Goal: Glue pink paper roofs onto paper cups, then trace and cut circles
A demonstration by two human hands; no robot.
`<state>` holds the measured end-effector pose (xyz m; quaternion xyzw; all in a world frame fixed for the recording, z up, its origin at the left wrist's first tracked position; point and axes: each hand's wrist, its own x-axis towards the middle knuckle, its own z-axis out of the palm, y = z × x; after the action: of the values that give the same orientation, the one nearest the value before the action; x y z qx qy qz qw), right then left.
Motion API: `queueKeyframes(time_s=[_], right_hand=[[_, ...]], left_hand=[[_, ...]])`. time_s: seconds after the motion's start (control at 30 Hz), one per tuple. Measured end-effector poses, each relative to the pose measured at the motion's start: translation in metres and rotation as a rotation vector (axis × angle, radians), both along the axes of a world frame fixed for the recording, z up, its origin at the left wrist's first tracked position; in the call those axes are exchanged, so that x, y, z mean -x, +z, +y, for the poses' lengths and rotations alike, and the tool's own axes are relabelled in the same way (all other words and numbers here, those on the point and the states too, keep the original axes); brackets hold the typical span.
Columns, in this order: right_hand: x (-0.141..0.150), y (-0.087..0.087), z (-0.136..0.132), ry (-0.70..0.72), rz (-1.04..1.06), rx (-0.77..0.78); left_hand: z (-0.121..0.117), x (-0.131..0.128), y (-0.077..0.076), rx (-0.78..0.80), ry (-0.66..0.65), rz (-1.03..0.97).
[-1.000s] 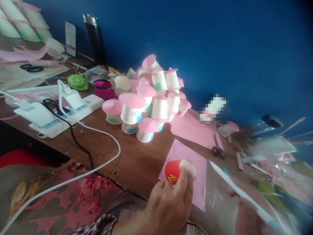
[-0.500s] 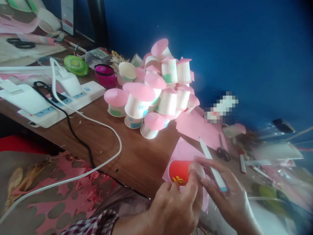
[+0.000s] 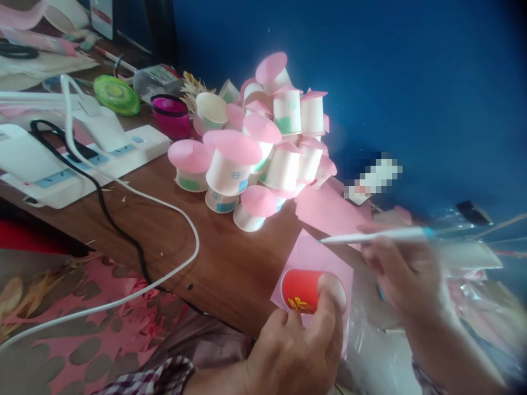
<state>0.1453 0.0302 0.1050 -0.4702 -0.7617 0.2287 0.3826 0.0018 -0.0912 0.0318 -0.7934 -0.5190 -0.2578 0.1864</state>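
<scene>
My left hand (image 3: 298, 343) is closed on a small red paper cup (image 3: 303, 289) with yellow lettering, the thumb or a finger pressing its pale right end. Under the cup is a square sheet of pink paper (image 3: 290, 252); the cup appears tilted over onto its side. Off to the upper right of the cup, my right hand (image 3: 395, 269) grips a slim white marker pen (image 3: 349, 238). Its blue tip points left, over the upper part of the pink sheet. Motion blurs the right hand and the marker's far end.
Several white cups (image 3: 230, 173) with pink paper discs are stacked at the table's back. At left are a power strip (image 3: 152, 140) and a looping white cable (image 3: 193, 219). More pink paper (image 3: 325, 206) lies behind the marker. Cut pink scraps (image 3: 99, 307) lie below the edge.
My right hand has left the cup's side and moved up and right. The marker has turned from steep to nearly level with it. My left hand keeps the cup in about the same place.
</scene>
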Motion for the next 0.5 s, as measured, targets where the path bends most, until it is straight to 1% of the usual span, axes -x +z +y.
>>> queueKeyframes(time_s=[0.07,0.17,0.23,0.27,0.37,0.5], right_hand=[[0.019,0.003,0.01,0.127,-0.058,0.146],[0.045,0.002,0.018,0.342,-0.235,0.343],[0.055,-0.001,0.022,0.456,-0.339,0.427],[0.058,-0.002,0.023,0.494,-0.379,0.442],[0.059,-0.006,0.027,0.524,-0.478,0.457],[0.056,-0.009,0.027,0.526,-0.513,0.508]], left_hand=[[0.0,-0.001,-0.001,0.003,0.007,0.005],[0.0,-0.001,-0.003,0.002,0.014,0.015],[0.0,-0.001,-0.003,0.007,0.012,0.014],[0.0,-0.001,-0.003,0.011,0.01,0.011],[-0.001,0.0,-0.003,0.019,0.006,0.001],[-0.001,-0.001,-0.004,0.016,0.009,-0.032]])
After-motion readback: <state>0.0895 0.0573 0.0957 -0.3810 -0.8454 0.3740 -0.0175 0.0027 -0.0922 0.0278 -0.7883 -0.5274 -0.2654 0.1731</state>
